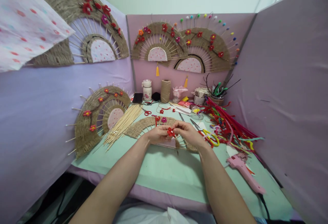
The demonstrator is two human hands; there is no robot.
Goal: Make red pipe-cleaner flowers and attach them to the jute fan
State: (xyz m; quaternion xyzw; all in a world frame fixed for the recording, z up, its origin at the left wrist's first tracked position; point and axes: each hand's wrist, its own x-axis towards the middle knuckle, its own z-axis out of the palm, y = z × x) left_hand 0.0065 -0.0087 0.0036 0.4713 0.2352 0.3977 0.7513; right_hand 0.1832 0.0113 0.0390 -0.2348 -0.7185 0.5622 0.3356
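Note:
Both hands meet over the middle of the mint-green table. My left hand [159, 134] pinches the left side of a small red flower [171, 132]. The fingers of my right hand [186, 132] close on the same flower from the right. Beneath them lies a twine-wrapped fan [140, 127], partly hidden by my hands, with a magenta flower [163, 119] and a red strip [156, 121] at its upper edge. Another red flower [161, 111] rests on the table behind the fan.
Left of the fan lie wooden sticks [123, 124] and red scissors [147, 112]. To the right are yellow scissors [211, 137], a heap of fuzzy stems [225, 121] and a pink glue gun [244, 172]. Behind stand a twine spool [165, 91] and a white jar [147, 90]. Finished fans [102, 118] lean or hang around.

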